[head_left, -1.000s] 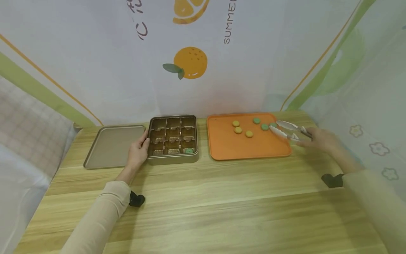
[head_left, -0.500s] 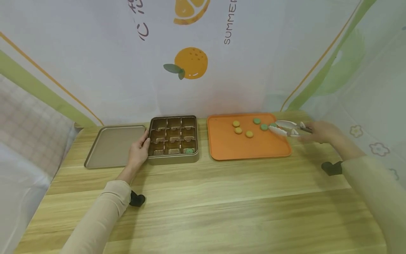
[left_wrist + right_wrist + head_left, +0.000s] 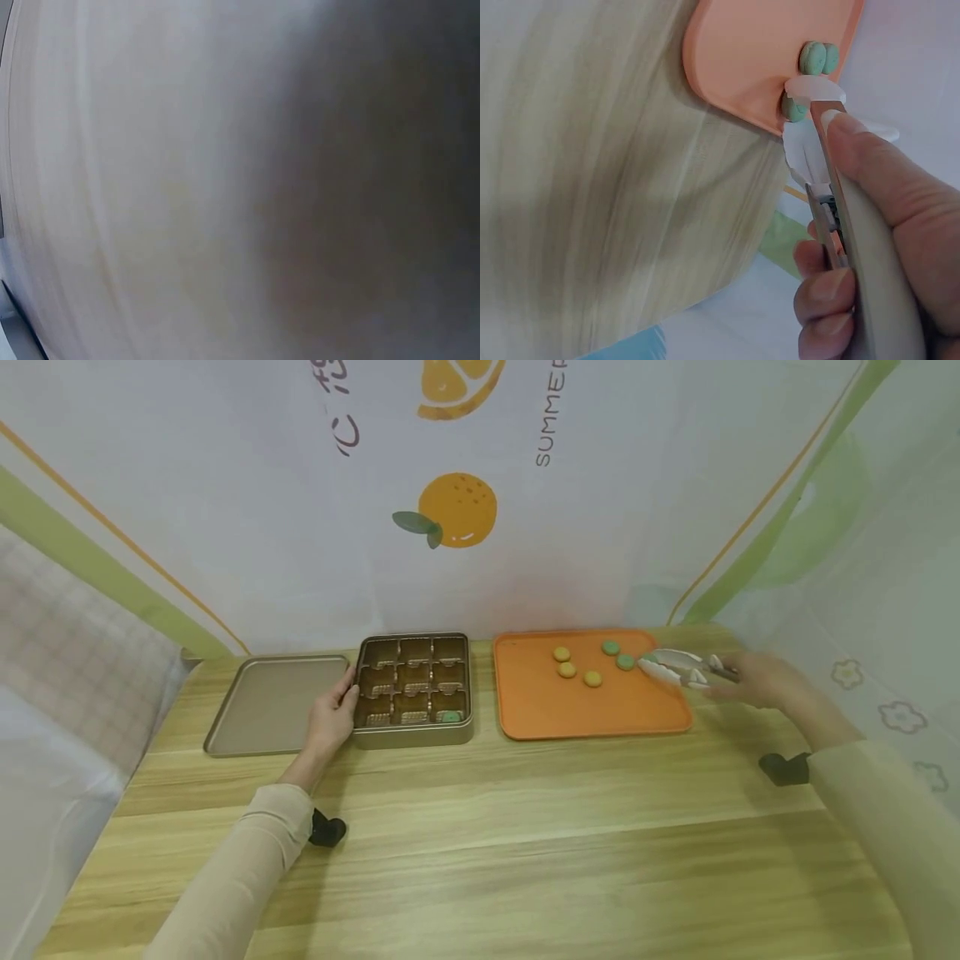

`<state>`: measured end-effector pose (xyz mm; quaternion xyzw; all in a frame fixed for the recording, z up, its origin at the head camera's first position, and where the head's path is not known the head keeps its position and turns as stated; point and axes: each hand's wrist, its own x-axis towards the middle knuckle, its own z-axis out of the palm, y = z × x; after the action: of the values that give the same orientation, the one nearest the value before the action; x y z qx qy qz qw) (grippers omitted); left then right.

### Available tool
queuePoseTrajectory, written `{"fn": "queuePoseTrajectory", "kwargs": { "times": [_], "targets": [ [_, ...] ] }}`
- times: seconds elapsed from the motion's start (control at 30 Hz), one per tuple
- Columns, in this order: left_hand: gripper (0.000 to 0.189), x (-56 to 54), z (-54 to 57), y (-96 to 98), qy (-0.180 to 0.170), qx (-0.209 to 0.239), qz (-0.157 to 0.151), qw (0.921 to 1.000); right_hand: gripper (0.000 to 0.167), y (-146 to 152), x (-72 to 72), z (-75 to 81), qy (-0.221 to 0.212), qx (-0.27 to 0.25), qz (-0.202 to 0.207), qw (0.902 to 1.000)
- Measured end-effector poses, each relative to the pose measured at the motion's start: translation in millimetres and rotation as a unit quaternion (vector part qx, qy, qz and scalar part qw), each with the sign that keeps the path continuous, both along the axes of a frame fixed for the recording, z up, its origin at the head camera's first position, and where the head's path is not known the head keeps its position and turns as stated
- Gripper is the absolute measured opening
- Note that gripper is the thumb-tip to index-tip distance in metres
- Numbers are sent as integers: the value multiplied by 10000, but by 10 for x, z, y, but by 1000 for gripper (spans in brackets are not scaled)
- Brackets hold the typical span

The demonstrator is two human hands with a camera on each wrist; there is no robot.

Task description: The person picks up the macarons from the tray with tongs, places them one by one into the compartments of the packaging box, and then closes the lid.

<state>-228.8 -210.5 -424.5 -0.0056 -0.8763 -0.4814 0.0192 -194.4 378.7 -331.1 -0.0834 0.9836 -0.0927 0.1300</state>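
Note:
My left hand (image 3: 332, 720) rests against the left side of a bronze box (image 3: 412, 737) with a divided insert. One green macaron (image 3: 451, 717) sits in its front right compartment. The left wrist view is only blur. At the right, my right hand (image 3: 757, 680) grips a pair of tongs (image 3: 855, 202) with white tips. Those tips stand on either side of a green macaron (image 3: 793, 109) at the right edge of the orange tray (image 3: 585, 714); whether they touch it I cannot tell. Two more green macarons (image 3: 812, 58) and three yellow macarons (image 3: 592, 679) lie on the tray.
A flat bronze lid (image 3: 277, 702) lies on the wooden table (image 3: 525, 843) left of the box. A white printed cloth (image 3: 570, 543) hangs close behind the box and tray. More cloth hangs along both sides.
The tongs' tips have drawn somewhat closer together around the rightmost green macaron. My left hand stays at the box. The head view has shifted slightly.

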Motion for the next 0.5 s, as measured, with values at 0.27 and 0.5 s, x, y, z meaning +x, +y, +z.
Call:
{"fn": "queuePoseTrajectory", "kwargs": {
  "times": [0.27,0.5],
  "targets": [
    [45,-3,-17,-10,75,-21,114,9999,62,-5,66,-90,248,9,29,9997],
    [45,-8,-13,-3,228,-61,117,9997,51,-3,185,-123,649,145,65,9978]
  ]
}}
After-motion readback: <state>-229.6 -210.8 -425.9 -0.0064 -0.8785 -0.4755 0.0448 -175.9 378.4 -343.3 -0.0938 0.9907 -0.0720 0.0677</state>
